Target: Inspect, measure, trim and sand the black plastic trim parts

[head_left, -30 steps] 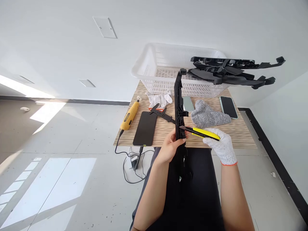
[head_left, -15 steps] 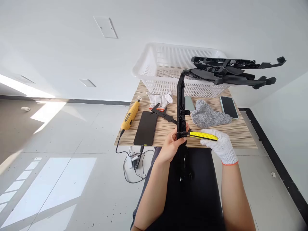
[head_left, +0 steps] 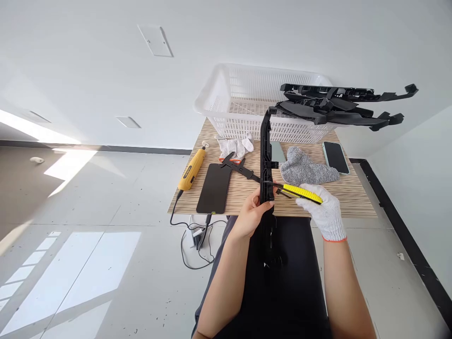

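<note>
My bare left hand (head_left: 251,213) grips a long black plastic trim part (head_left: 265,155), which stands upright on end before me. Its lower end is dark against my black clothing. A white knit glove with an orange cuff covers my right hand (head_left: 325,212), which is closed round a yellow-handled utility knife (head_left: 302,193). The knife's thin dark blade points left and lies across the trim part, just above my left thumb. Whether it cuts in cannot be made out. Behind the part lie a black caliper (head_left: 240,167) and a grey knit glove (head_left: 307,168).
A white plastic basket (head_left: 243,114) at the table's back holds several black trim parts (head_left: 339,110), jutting right. On the table (head_left: 243,202) lie a yellow corded rotary tool (head_left: 192,169), a black tablet (head_left: 213,188), a white glove (head_left: 235,147) and a phone (head_left: 335,157).
My right hand has shifted slightly, and the knife is now tilted, its blade end higher on the trim part than before. My left hand keeps its hold in the same place.
</note>
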Motion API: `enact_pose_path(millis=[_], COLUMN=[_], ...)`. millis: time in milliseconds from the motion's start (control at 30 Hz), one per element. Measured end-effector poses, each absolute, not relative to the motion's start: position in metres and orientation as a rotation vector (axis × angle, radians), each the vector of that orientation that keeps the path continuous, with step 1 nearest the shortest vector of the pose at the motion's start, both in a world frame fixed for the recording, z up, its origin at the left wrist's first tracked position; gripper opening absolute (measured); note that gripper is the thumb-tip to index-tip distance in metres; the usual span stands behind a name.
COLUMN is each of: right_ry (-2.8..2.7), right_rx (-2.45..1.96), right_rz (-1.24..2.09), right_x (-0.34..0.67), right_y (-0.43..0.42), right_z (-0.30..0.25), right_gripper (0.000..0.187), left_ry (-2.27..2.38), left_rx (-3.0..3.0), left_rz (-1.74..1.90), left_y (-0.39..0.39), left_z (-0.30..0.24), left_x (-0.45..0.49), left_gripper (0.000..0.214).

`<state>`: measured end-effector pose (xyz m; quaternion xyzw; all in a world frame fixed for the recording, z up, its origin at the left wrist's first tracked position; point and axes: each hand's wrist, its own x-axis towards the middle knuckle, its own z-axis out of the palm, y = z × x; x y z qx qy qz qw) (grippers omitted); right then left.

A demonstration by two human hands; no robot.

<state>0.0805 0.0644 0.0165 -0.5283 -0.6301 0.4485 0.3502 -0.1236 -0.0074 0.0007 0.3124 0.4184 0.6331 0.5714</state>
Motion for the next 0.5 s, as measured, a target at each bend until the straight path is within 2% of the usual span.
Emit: enact_pose_path(millis=[133, 500], right_ry=[-1.691, -1.653], right_rx=[-1.334, -1.407], right_rz=[1.244, 1.121], right_x=[0.0814, 0.0775], right_y=[0.0647, 0.0646], right_z=[0.0157, 0.0172], right_gripper=[0.047, 0.048], left_ry=[0.959, 0.962], left_rx=[0.736, 0.646], left_rz=[1.466, 1.476], left_y=[-0.0079, -0.007], left_z=[0.0014, 0.0051], left_x=[-0.1234, -0.122], left_gripper=[0.038, 0.037])
